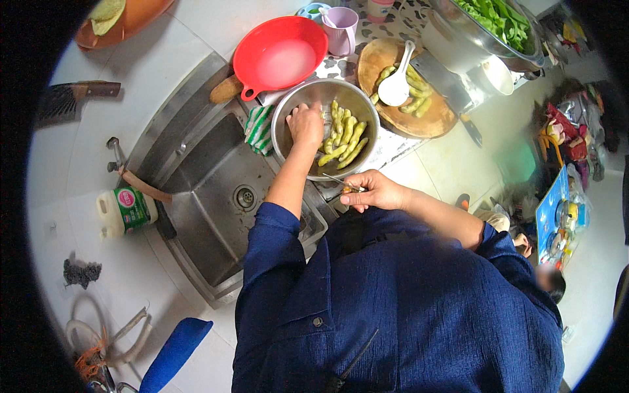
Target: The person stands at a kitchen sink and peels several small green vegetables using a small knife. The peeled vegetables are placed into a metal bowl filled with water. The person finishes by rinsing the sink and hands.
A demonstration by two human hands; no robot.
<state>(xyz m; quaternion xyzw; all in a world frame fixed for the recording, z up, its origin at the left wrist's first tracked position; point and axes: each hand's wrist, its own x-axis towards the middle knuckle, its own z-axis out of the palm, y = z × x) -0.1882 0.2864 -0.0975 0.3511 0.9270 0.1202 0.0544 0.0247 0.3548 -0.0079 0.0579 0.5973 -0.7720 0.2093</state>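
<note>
A stainless steel bowl (369,109) sits at the counter's edge with several yellow-green bean pods (348,131) along its right side. My left hand (307,125) reaches down into the left part of the bowl. Its fingertips are partly hidden and blurred, so whether they grip a pod is unclear. Just outside the bowl's near rim, my right hand (376,190) is closed around a small bladed tool (334,178). The thin blade points left toward the rim; the fingers cover much of the handle.
A steel sink (209,196) lies to the left, beside a green-striped cloth (259,130). Behind the bowl stand a red basin (280,54) and a lilac mug (339,32). More pods, a white spoon (393,91) and a cleaver (440,81) rest on a round wooden board (368,61).
</note>
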